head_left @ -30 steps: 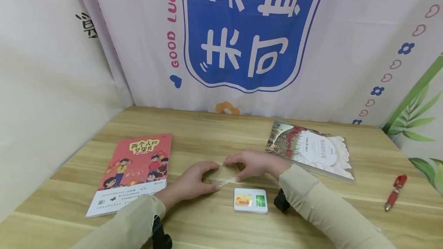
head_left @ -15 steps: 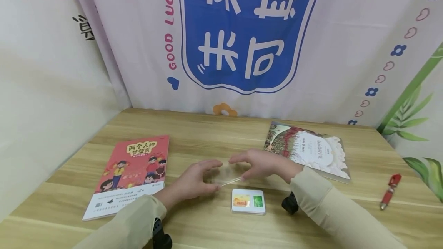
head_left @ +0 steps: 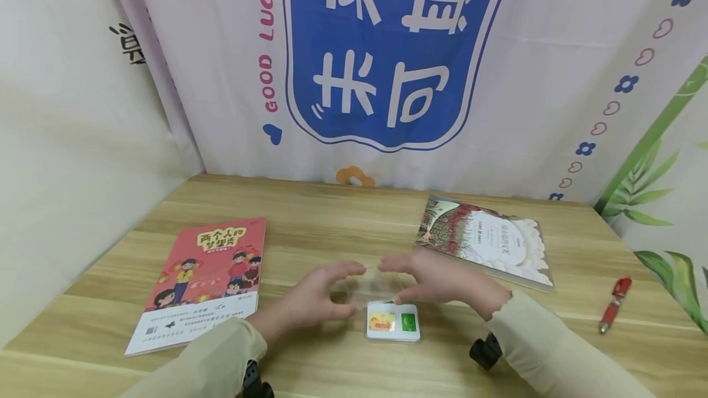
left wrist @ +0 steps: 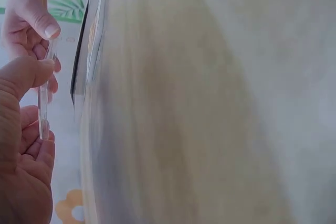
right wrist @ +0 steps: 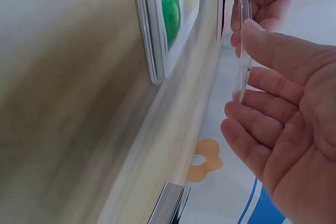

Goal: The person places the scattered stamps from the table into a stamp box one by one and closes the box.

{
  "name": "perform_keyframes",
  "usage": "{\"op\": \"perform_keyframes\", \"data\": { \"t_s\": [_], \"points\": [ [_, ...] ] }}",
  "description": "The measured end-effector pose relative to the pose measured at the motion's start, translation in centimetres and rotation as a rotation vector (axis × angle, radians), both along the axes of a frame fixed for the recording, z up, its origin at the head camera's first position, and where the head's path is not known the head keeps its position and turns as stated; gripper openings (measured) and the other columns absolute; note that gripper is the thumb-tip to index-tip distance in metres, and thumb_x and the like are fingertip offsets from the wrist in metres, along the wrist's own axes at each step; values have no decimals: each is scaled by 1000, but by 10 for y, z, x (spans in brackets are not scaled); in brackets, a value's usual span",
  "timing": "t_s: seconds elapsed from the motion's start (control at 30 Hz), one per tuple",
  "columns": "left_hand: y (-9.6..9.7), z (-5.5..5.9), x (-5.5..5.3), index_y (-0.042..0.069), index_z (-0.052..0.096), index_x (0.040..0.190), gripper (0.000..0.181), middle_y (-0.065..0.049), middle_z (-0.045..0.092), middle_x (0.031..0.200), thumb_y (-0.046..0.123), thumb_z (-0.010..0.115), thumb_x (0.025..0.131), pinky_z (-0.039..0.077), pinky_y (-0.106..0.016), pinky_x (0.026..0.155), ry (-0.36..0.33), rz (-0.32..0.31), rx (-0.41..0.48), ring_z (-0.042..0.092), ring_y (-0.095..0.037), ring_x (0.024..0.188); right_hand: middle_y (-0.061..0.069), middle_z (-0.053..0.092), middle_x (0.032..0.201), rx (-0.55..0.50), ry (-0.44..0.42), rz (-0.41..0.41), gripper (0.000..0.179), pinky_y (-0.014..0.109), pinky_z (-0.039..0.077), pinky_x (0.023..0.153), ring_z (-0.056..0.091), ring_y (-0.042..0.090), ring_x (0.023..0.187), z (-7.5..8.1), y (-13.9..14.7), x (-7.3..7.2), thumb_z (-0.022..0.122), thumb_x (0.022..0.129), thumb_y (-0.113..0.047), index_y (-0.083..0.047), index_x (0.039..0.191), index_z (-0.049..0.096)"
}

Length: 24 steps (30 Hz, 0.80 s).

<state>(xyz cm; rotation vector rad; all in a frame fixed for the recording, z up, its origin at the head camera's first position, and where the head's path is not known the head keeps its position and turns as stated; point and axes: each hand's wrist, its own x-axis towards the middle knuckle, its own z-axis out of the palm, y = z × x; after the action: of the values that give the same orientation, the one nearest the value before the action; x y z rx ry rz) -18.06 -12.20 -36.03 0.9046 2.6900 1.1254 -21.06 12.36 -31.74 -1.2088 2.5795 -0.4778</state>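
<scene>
Between both hands is a thin clear plastic lid [head_left: 375, 287], raised above the table and seen edge-on in the wrist views. My left hand [head_left: 315, 296] pinches its left side, thumb on the near edge and fingers on the far edge. On the opposite side my right hand [head_left: 439, 278] grips it the same way, its thumb [right wrist: 273, 45] and fingers curled at the rim. Just in front of the lid, a small flat white case [head_left: 393, 324] lies on the table, with a yellow-orange picture [head_left: 381, 322] and a green one [head_left: 409, 322] on its face.
A red-covered book [head_left: 201, 281] lies to the left on the wooden table [head_left: 310, 214]. Back right lies another book [head_left: 487, 241], close behind the right forearm. A red pen [head_left: 615, 304] rests at the far right. A printed cloth [head_left: 238, 78] hangs behind the table.
Both hands have brought the clear lid nearer, from behind the white case to where it overlaps the case's far edge in the head view. The head view has shifted slightly.
</scene>
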Motion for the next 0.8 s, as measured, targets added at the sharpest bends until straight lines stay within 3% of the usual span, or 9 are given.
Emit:
{"op": "perform_keyframes", "data": {
  "t_s": [0.23,0.5,0.8],
  "points": [
    [5,0,7,9,52,130,60,-9,49,136,19,74,75,36,-49,103,10,-57,7,44,-28,126,10,44,140,-30,-32,-97,55,49,38,101,44,30,126,0,8,21,68,82,-29,-11,132,52],
    [13,0,14,13,50,132,63,-2,46,139,24,73,75,34,-48,104,-12,-69,-60,43,-24,127,17,47,136,-98,1,-121,55,50,39,99,47,35,122,-5,15,39,71,79,-24,-6,128,54],
    [18,-4,15,12,50,132,64,-3,49,136,23,74,74,34,-43,105,8,-127,-82,44,-22,126,19,49,134,-142,-23,-182,52,52,39,98,49,38,119,-15,18,54,71,78,-25,-6,124,57]
  ]
}}
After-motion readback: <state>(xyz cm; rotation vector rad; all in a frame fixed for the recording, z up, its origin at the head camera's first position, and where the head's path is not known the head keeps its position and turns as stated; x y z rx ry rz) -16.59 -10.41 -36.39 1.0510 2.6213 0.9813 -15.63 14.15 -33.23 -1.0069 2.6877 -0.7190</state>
